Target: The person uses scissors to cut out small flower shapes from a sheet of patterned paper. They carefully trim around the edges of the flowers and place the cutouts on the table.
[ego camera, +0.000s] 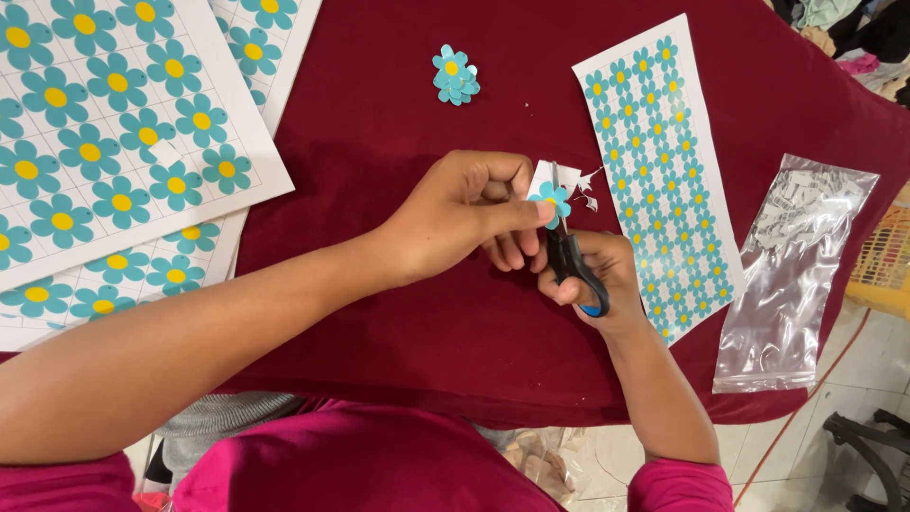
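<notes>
Item in hand: the left hand (464, 213) is pinching a half-trimmed paper flower (551, 197), fingers pressed together on it, while the right hand (597, 275) is gripping black scissors (569, 251) that are cutting at its edge. A small pile of cut flowers (456, 77) is lying finished on the red cloth (379, 123); the narrow flower sheet (664, 171) and large sheets (104, 133) are waiting largely uncut. Open cloth is lying around both hands; the clear bag (796, 275) is sitting at the right edge.

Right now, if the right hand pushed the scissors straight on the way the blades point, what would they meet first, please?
The right hand aims the scissors up the picture, so they would first meet the paper flower pinched in the left hand; the blades already touch it. Beyond lies bare red cloth, though depth is unclear.
</notes>
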